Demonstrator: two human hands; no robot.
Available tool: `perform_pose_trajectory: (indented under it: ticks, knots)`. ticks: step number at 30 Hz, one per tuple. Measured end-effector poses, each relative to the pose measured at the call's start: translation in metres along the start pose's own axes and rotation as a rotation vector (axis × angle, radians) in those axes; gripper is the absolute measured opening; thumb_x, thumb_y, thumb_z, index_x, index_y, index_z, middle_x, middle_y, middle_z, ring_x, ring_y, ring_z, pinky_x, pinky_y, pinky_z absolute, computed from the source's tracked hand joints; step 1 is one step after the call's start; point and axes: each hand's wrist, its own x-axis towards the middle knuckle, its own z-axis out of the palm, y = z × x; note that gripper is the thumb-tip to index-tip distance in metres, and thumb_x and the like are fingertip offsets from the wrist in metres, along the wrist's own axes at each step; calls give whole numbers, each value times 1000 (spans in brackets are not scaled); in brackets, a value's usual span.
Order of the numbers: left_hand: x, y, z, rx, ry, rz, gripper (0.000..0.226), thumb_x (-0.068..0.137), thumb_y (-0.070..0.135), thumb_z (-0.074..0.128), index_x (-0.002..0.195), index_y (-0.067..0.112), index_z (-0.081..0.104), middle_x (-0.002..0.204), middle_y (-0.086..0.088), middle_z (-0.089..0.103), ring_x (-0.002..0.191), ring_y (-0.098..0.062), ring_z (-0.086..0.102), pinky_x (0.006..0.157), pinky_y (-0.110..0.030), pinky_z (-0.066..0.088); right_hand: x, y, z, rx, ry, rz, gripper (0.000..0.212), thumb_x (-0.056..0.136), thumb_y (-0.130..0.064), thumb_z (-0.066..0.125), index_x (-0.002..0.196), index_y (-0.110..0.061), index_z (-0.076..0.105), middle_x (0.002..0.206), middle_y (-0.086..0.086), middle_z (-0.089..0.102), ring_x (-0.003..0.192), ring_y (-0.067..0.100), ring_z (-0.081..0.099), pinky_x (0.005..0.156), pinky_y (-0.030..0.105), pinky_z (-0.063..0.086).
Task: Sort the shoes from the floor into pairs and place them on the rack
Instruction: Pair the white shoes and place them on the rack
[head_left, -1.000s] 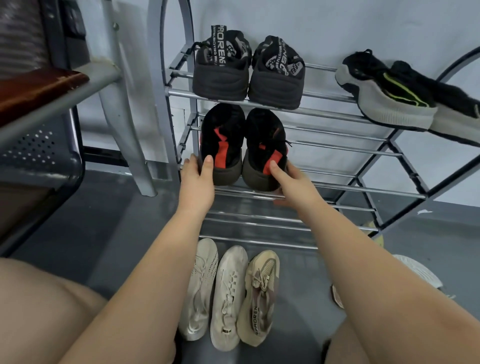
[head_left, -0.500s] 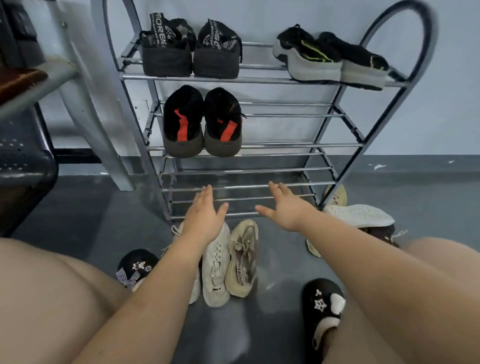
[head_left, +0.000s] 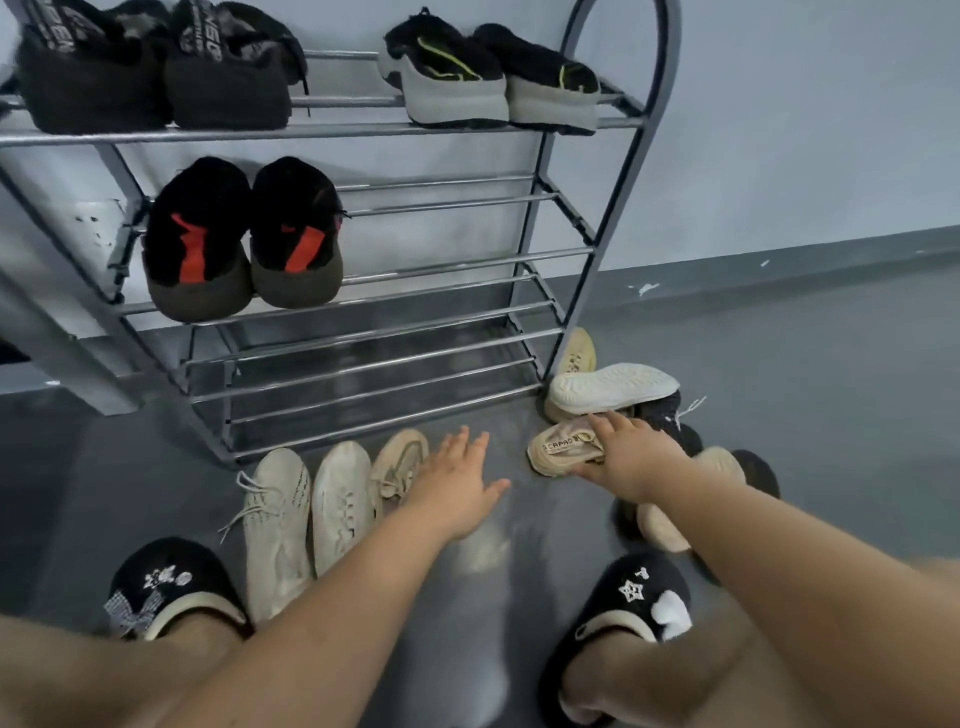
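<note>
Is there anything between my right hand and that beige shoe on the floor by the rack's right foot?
Nothing visible. Your right hand is already on the beige shoe, its fingers lying over the shoe's near end. The white shoe lies behind it, not in the way.

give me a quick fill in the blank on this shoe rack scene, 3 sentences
1. The black shoes with red stripes sit on the ____ shelf of the rack.
2. The right hand reaches onto a beige shoe lying on the ____.
3. The left hand, fingers spread, holds ____.

Missing words: middle; floor; nothing
</note>
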Motion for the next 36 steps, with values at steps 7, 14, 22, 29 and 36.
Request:
perform_pose_trajectory:
  ticks: [7, 14, 22, 29, 36]
  knots:
    - [58, 30, 6, 190, -108, 95, 71, 98, 49, 34, 152, 18, 0, 160, -8, -8, 148, -25, -3, 121, -39, 4, 35, 44, 12, 30, -45, 49, 79, 91, -62, 38, 152, -18, 12, 159, 7, 12, 143, 30, 20, 112, 44, 28]
    - [134, 50, 13, 46, -167, 27, 73, 95, 51, 40, 152, 16, 9, 160, -8, 9, 146, -24, 13, 119, -37, 16, 97, 78, 2, 15, -56, 24, 73, 95, -58, 35, 152, -17, 13, 160, 8, 10, 144, 29, 18, 113, 45, 28]
    - [220, 63, 30, -280, -175, -187, 65, 95, 45, 45, 149, 16, 24, 154, -7, 28, 140, -24, 32, 111, -31, 27, 190, 95, -2, 10, -31, -40, 61, 98, -49, 35, 148, -15, 26, 152, 7, 30, 137, 30, 31, 106, 44, 35]
    - [275, 68, 41, -350, -263, -223, 60, 95, 41, 47, 145, 12, 32, 149, -8, 38, 135, -24, 39, 107, -29, 30, 244, 106, 20, 79, -123, 4, 62, 96, -50, 39, 147, -16, 27, 153, 5, 30, 140, 28, 28, 109, 42, 32]
    - [305, 67, 59, -588, -249, -341, 56, 94, 38, 50, 142, 13, 38, 145, -4, 43, 125, -28, 49, 109, -36, 35, 280, 111, 31, 99, -148, -44, 79, 91, -53, 49, 152, -19, 11, 161, 4, 8, 147, 27, 10, 117, 46, 22]
